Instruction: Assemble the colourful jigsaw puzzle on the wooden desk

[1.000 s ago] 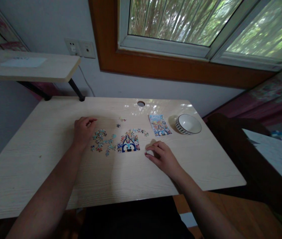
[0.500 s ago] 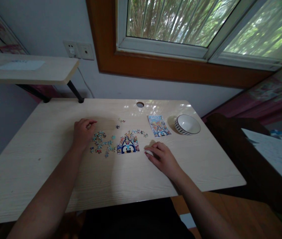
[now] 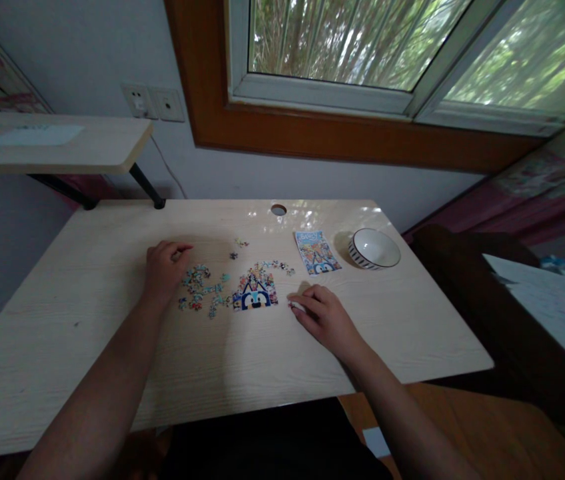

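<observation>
Clock: centred on the joined puzzle section [image 3: 255, 297], twelve towards the window [image 3: 332, 47].
Joined so far: a block with a blue cartoon face, lying mid-desk [image 3: 282, 367]; its lower edge looks straight, its upper edge ragged.
Printed sheet [image 3: 318, 253]: at two o'clock, with a similar face along its bottom, so the block is probably only the lower part of that picture.
Left to join: a large scatter of loose pieces [image 3: 205, 289] at nine, a few small ones [image 3: 241, 243] near half past eleven, and a trail [image 3: 278, 265] at one; perhaps over half the work.
Right hand [image 3: 326, 317]: at four, thumb and forefinger pinching a small piece [image 3: 291, 305], apart from the block.
Left hand [image 3: 165, 265]: towards ten, loosely curled beside the scatter; whether it grips anything cannot be told.
Bowl [image 3: 364, 260]: past the sheet, between two and three.
</observation>
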